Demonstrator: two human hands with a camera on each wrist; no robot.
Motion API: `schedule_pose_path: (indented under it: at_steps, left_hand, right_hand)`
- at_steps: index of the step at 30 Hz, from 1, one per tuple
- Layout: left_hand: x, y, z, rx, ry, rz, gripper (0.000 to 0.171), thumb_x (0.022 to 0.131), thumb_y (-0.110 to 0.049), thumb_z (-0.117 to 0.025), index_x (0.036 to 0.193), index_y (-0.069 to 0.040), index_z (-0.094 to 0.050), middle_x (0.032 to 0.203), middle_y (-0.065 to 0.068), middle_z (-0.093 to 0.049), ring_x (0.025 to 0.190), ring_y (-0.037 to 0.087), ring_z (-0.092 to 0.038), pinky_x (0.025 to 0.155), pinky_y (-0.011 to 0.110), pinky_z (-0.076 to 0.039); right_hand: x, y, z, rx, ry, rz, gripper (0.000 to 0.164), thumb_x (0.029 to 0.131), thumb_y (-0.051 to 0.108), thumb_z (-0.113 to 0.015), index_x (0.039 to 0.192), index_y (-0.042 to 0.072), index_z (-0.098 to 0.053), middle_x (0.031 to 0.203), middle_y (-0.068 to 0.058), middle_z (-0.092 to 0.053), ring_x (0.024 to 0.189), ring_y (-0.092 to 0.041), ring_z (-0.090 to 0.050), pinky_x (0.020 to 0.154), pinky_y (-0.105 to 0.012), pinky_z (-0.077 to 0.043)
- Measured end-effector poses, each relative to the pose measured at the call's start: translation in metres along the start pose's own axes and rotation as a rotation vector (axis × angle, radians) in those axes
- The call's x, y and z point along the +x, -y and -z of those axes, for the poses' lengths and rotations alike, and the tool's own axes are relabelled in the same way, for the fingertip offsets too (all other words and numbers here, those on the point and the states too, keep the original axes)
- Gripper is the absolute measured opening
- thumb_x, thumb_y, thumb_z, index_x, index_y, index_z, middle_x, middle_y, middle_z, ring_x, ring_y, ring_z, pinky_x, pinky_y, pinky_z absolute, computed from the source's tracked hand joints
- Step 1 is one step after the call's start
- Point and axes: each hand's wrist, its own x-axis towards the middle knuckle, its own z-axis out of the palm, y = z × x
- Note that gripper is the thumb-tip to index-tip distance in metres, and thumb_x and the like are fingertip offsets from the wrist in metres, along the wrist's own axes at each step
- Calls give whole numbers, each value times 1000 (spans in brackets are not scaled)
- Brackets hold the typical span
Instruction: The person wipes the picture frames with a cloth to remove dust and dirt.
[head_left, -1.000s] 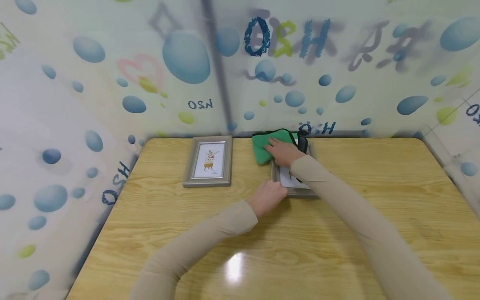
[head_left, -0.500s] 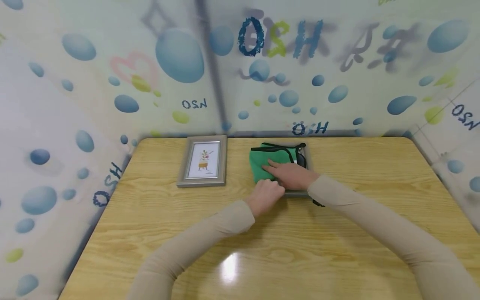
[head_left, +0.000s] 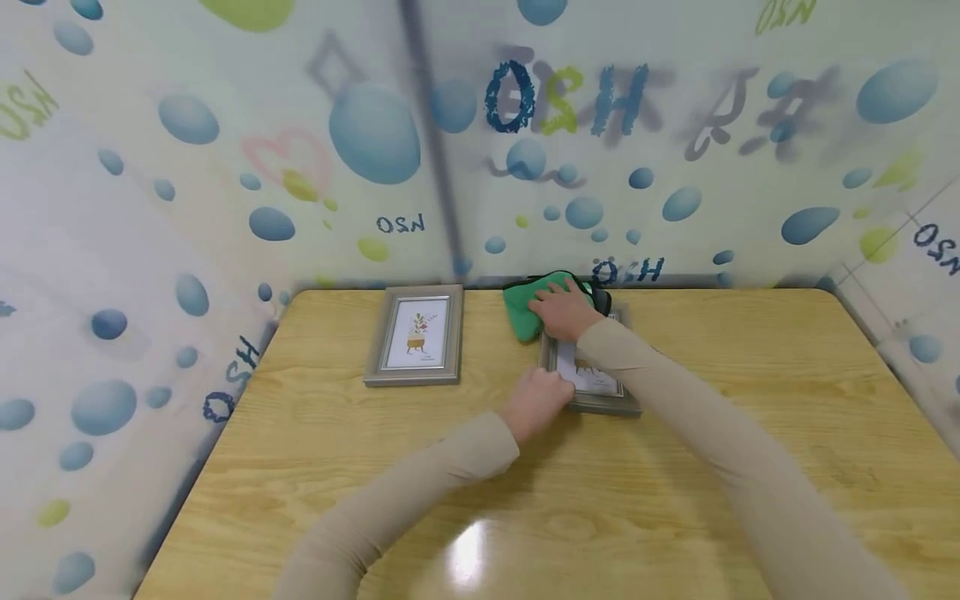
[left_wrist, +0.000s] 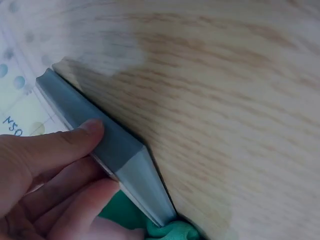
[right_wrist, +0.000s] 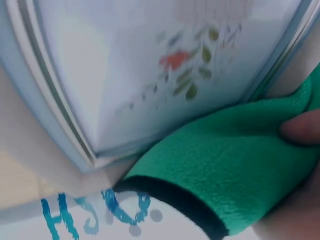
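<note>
My left hand grips a picture frame at its near left corner. In the left wrist view the thumb lies along the frame's grey side, with the fingers over its front. My right hand presses a green cloth with black edging onto the far end of the same frame, fingers spread and fairly straight. The right wrist view shows the cloth across the frame's glass, beside a print with a red flower and green leaves. The right hand and cloth hide part of the frame.
A second picture frame, with a potted-plant print, lies flat to the left. The wooden table meets a wall painted with blue drops along its far edge. A glossy light reflection shows near the front.
My right hand moves from the frame's near end, half a second ago, back to its far end with the cloth, uncovering the near part of the print. The left hand keeps its hold on the corner.
</note>
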Motion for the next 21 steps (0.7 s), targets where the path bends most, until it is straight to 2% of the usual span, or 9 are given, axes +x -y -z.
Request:
schedule_pose_path:
  at_steps: [3,6,9,11,12,17,21]
  left_hand:
    - [-1,-2,0,-1,-9,7,13,85,-11,-70,77,-20,-72,68,-5,-65,56,6,-56,47,23,-47]
    - [-1,-1,0,-18,-6,10,13,85,-9,-70,77,-19,-71,68,-4,-65,57,7,-57,48,24,-48]
    - [-2,0,1,-16,5,23,14,83,-7,-70,76,-18,-70,69,-3,-65,61,10,-61,49,26,-50]
    - [-2,1,2,-1,8,30,15,83,-6,-70,75,-19,-70,68,-3,-64,61,10,-61,48,25,-49]
    - [-2,1,2,8,9,32,16,84,-6,-69,74,-19,-69,67,-3,-63,60,9,-60,47,25,-49]
    - [-1,1,2,30,18,23,22,89,-7,-66,72,-19,-69,62,-5,-59,54,5,-54,44,22,-46]
    - [-1,-1,1,12,42,31,18,89,-8,-66,76,-20,-71,67,-4,-62,57,8,-58,46,24,-48]
  right_hand:
    - [7,-5,3,42,37,13,46,100,10,-39,146,10,-41,150,-16,-37,138,-42,-26,112,-58,-12]
    - [11,-15,-1,64,-8,146,47,96,5,-36,142,8,-47,143,-16,-47,132,-40,-37,113,-52,-18]
    - [5,-17,0,98,-50,281,47,91,1,-36,133,6,-55,129,-16,-58,121,-39,-50,107,-49,-31]
    - [-1,-16,0,141,-43,332,46,90,1,-37,131,7,-58,125,-16,-60,117,-38,-52,103,-50,-37]
    - [-9,-10,8,175,-7,325,46,90,0,-38,131,6,-58,125,-17,-60,117,-38,-53,98,-51,-41]
    - [-20,-8,5,224,5,363,45,92,2,-40,131,10,-59,126,-13,-60,114,-32,-56,90,-47,-47]
    - [-18,-15,1,197,-46,365,40,92,3,-43,128,10,-60,125,-12,-61,118,-32,-53,98,-47,-42]
